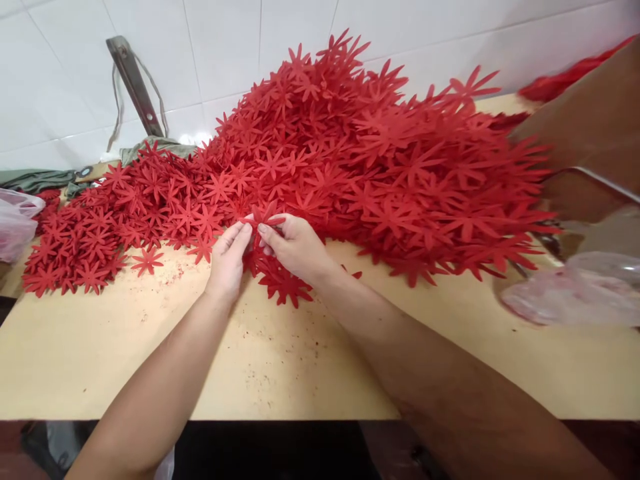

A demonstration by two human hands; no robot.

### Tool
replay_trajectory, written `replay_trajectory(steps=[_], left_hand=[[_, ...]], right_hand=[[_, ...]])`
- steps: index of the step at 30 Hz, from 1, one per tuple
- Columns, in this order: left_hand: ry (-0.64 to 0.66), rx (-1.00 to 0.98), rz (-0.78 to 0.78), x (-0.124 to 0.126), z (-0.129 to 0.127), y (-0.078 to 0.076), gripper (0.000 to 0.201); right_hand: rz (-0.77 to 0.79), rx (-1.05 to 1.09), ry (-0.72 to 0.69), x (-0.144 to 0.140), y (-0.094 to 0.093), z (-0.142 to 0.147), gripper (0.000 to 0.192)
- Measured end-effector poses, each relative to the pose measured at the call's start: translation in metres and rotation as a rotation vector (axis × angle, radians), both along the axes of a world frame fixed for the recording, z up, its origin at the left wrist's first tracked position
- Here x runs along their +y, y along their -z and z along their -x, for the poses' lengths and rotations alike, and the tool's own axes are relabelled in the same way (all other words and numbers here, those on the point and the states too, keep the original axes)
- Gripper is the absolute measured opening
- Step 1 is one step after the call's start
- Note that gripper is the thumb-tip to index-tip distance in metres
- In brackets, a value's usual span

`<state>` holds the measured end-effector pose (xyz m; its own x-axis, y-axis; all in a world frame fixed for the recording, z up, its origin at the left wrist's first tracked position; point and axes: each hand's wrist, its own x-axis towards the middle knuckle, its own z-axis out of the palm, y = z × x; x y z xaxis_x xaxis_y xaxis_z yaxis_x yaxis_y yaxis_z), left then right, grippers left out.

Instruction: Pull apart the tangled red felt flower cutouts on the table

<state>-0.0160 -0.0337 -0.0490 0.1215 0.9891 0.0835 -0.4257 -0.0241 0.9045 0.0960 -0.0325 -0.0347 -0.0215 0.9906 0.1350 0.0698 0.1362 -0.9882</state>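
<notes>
Between my two hands is a red flower-shaped cutout (263, 217) with narrow pointed petals, raised a little over the table. My left hand (229, 257) pinches its left side between thumb and fingers. On the other side my right hand (295, 248) grips it the same way, thumb toward the middle. Just below my right hand lies a small cluster of red flower cutouts (286, 283). Behind both hands rises a large heap of the same red cutouts (320, 147). One loose cutout (147, 261) rests flat to the left of my left hand.
The pale wooden table (210, 373) carries scattered red scraps. A metal bracket (134, 87) leans at the tiled wall. Clear plastic bags sit at the left edge (17, 223) and at the right (575, 293). A brown sheet-like object (595, 127) stands at the right.
</notes>
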Motion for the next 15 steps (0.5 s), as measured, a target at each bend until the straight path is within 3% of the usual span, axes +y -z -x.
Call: replay_trajectory(steps=[4,7,11,13,15], left_hand=[[0.018,0.017,0.042,0.0,0.002,0.0,0.024],[0.042,-0.035,0.082,0.003,0.003,0.001,0.024],[0.055,-0.081,0.026,0.003,0.003,-0.003,0.023],[0.036,-0.077,-0.026,-0.004,-0.001,-0.006,0.022],[0.023,-0.063,-0.051,-0.016,-0.01,-0.01,0.024]], right_hand=[[0.084,-0.114,-0.155,-0.005,0.002,0.004,0.02],[-0.001,-0.15,-0.191,-0.011,0.006,0.01,0.017],[-0.15,-0.039,0.017,-0.017,0.004,0.013,0.023],[-0.156,0.027,0.172,-0.017,0.001,0.01,0.036],[-0.112,0.108,0.241,-0.016,-0.002,0.005,0.046]])
